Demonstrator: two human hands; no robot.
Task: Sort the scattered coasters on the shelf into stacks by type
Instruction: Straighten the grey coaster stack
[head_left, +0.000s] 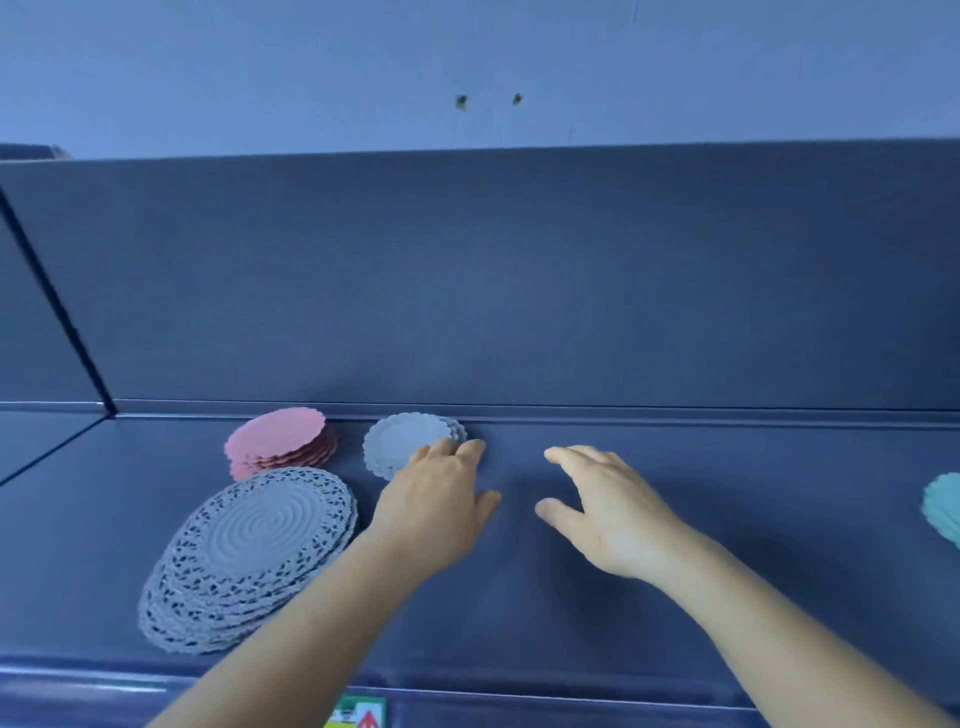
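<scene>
Coasters lie on the dark blue shelf in separate groups. Near the back wall, a stack of pink scalloped coasters sits to the left of a small stack of grey scalloped coasters. In front of the pink stack, and overlapping its front edge in this view, a fanned pile of large grey lace-edged coasters leans toward the shelf's front lip. At the far right edge of the view, well apart from the others, part of a teal coaster shows. My left hand reaches forward palm down, its straight fingers resting on the right edge of the grey scalloped stack, thumb spread to the right; it grasps nothing. My right hand is above the bare shelf just beside the left, fingers relaxed and slightly bent, thumb pointing left, holding nothing. A green-and-red label is partly visible below the shelf's front edge.
</scene>
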